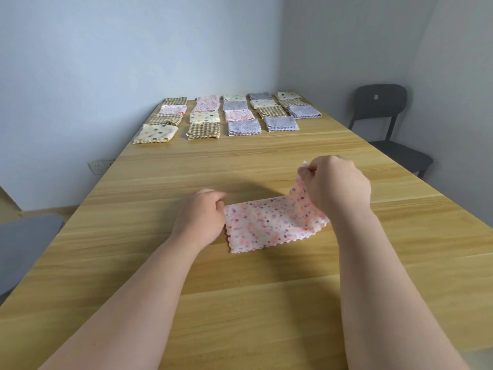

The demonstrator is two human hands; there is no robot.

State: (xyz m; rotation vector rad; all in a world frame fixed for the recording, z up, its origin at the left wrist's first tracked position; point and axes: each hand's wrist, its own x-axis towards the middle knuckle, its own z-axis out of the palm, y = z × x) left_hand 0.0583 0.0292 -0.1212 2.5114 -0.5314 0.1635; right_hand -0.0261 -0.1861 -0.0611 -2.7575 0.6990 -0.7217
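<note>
At mid-bench, near the person, lies a pink speckled cloth with a scalloped edge. Most of the cloth rests flat on the bench; its right end is raised off the surface.

Left hand: fingers curled, pinching the cloth at its left edge, close to the far corner. This hand sits low, at bench level.

Right hand: thumb and fingers pinch the far right corner of the cloth and hold it above the bench, so that the fabric slopes up from the flat part to the fingertips.

Far end of the bench: folded cloths in five columns, well apart from the hands. Patterns are checked, dotted, pink and lilac.

Surroundings: a dark chair stands beyond the right edge of the bench; a grey chair seat shows at the left. A socket is on the left wall.
</note>
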